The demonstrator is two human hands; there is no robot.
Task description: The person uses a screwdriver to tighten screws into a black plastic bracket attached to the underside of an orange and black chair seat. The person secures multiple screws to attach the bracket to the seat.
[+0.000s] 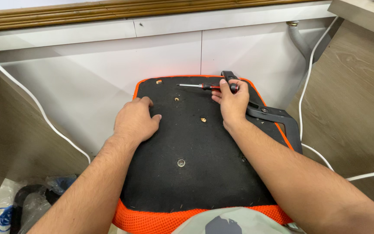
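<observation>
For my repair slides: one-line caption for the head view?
Left hand flat on upturned seat; right hand grips screwdriver beside black armrest.

White cabinet panels [169, 56], wood-look floor [360, 108], brown trim [109, 11]

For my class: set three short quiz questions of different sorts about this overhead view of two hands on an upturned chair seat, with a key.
1. True or false: the right hand holds a screwdriver with a red and black handle.
2. Where does the left hand rest? A) flat on the black underside of the seat; B) on the white cable; C) on the black armrest bracket.
3. Fill in: the mesh edge around the seat is coloured ____.

Key: 1 true; 2 A; 3 orange.
</observation>
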